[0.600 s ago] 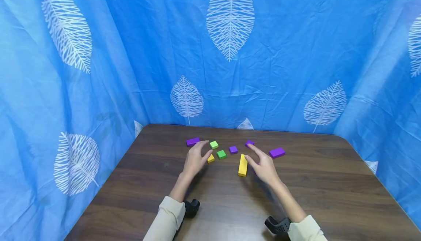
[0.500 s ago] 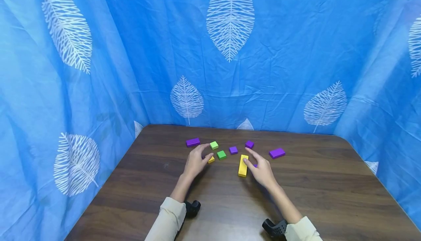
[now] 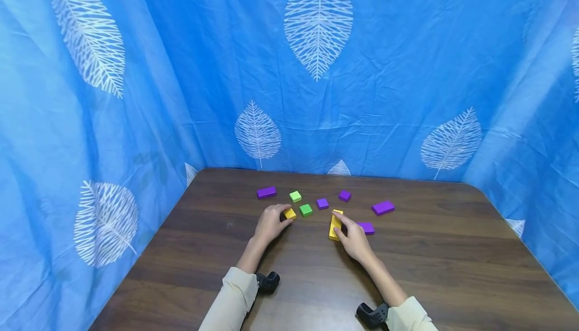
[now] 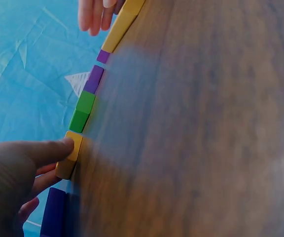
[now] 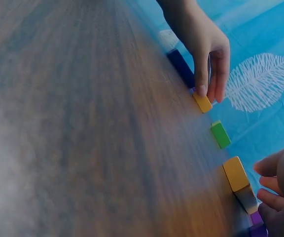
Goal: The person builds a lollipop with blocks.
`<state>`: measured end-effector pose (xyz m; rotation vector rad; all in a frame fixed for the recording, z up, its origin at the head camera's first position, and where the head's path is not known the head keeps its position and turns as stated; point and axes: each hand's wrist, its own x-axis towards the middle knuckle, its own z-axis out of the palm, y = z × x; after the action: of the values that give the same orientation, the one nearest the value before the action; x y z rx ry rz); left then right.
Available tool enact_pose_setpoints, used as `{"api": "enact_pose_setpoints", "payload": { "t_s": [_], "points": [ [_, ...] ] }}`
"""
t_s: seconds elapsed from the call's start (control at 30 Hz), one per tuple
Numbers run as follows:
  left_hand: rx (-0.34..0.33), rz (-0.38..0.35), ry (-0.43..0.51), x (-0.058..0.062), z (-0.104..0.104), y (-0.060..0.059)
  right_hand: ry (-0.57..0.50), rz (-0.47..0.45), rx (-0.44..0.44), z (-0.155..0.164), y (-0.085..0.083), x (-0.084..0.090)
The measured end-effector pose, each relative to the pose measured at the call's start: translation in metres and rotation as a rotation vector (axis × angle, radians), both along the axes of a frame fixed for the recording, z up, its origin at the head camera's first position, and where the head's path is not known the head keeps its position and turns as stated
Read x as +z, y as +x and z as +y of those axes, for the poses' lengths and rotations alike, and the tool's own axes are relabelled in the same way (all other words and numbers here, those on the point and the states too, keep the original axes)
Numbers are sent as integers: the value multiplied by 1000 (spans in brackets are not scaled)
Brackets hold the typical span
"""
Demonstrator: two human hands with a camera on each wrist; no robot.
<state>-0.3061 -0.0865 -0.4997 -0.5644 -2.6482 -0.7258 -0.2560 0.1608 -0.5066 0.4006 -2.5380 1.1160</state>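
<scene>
My left hand (image 3: 270,224) pinches a small yellow block (image 3: 290,214) on the table; in the left wrist view the thumb lies against the near side of this yellow block (image 4: 69,155), with fingers behind it. The right hand (image 3: 355,240) hovers at a long yellow block (image 3: 334,222), index finger over its far end and thumb over its middle. In the right wrist view a gap shows between those fingers and the long block (image 5: 236,174). Just right of that hand lies a purple block (image 3: 368,228), partly hidden by it.
Behind the hands lie a green block (image 3: 306,210), a light green block (image 3: 295,196), and two small purple ones, one a purple cube-like block (image 3: 322,204). Longer purple blocks sit at far left (image 3: 266,192) and right (image 3: 383,207). A blue curtain (image 3: 389,95) surrounds the wooden table (image 3: 452,250).
The left fingers have come down round the small yellow block. My right hand has drawn left and nearer over the long yellow block, uncovering the purple block beside it. The head view has shifted slightly.
</scene>
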Motion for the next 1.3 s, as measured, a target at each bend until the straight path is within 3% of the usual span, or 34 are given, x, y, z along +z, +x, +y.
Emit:
{"api": "enact_pose_setpoints", "payload": {
  "t_s": [0.33, 0.57, 0.73, 0.97, 1.17, 1.3],
  "points": [
    [4, 23, -18, -5, 0, 0, 30, 4, 22, -2, 2, -6],
    [-32, 40, 25, -1, 2, 8, 38, 49, 44, -3, 6, -8],
    [-85, 59, 70, 1, 5, 20, 43, 57, 83, -8, 20, -6],
    [-151, 27, 103, -1, 8, 38, 63, 107, 153, -20, 49, -8],
    [-191, 10, 100, -7, 9, 41, 80, 152, 248, -34, 75, -11],
    [-223, -3, 108, -8, 10, 42, 82, 167, 274, -39, 82, -11]
  ]
}}
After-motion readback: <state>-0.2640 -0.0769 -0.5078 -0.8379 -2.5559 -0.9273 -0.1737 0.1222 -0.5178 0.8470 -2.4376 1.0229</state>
